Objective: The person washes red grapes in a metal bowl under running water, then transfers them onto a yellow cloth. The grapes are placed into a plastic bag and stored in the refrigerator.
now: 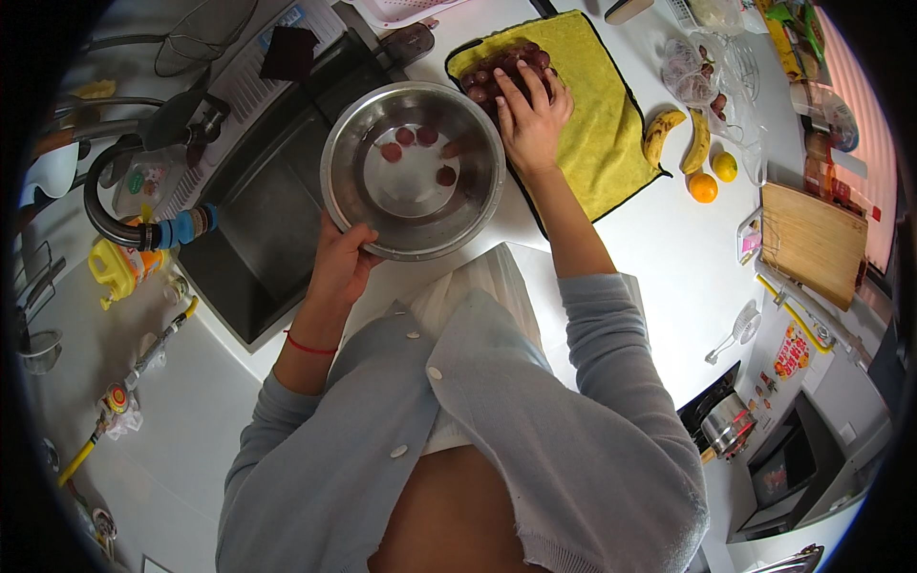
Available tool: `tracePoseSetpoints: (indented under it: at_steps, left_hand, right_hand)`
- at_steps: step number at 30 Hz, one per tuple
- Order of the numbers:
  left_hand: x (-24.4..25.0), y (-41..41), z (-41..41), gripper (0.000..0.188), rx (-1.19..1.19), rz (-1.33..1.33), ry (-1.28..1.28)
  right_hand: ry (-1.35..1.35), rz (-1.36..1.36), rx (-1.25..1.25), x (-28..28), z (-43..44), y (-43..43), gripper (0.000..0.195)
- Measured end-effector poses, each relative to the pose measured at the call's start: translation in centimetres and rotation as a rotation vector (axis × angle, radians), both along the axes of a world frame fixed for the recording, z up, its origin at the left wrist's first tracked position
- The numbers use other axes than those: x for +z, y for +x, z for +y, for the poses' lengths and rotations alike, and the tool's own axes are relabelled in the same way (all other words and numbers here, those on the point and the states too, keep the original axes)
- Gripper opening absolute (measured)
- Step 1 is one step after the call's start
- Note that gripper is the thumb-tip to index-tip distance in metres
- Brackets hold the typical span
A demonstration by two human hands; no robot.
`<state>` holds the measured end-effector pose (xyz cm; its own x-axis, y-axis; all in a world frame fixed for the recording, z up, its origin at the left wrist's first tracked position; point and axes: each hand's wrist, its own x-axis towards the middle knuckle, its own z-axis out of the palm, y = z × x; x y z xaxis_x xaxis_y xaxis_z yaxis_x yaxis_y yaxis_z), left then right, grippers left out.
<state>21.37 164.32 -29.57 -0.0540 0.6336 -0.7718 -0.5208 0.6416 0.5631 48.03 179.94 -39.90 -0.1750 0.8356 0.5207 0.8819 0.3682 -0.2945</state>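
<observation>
My left hand (345,259) grips the near left rim of a stainless steel bowl (414,240), thumb over the edge. Several red grapes (405,136) lie in the bottom of the bowl, apparently in clear water. The bowl is held beside the sink, tilted slightly. To its right, my right hand (534,118) rests with spread fingers on a cluster of red grapes (478,79). That pile sits on a yellow cloth (598,136) with black edging, and my palm and fingers hide part of it.
A dark sink (261,208) lies to the left, with a faucet (100,200) reaching over it. Two bananas (663,136), an orange (703,188) and a lemon (724,166) lie right of the cloth. Beyond them are plastic bags (741,107) and a wooden cutting board (813,243).
</observation>
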Motion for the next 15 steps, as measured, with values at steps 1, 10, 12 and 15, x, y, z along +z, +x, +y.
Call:
tracePoseSetpoints:
  at_steps: [1, 10, 12, 15]
  left_hand:
    - [0.0, 0.0, 0.0, 0.068, -0.002, -0.002, -0.001]
    - [-0.2, 0.1, 0.1, 0.066, 0.029, 0.000, 0.020]
    - [-0.2, 0.2, 0.3, 0.066, 0.034, -0.008, 0.022]
    - [-0.3, 0.3, 0.4, 0.066, 0.038, -0.019, 0.019]
  right_hand:
    - [-0.008, 0.012, 0.005, 0.0, 0.0, 0.1, 0.034]
    - [-0.030, 0.304, 0.067, 0.3, 1.2, 0.2, 0.041]
    - [-0.067, 0.325, 0.041, 0.4, 1.6, 0.0, 0.040]
    - [-0.063, 0.314, 0.026, 0.5, 1.6, 0.5, 0.040]
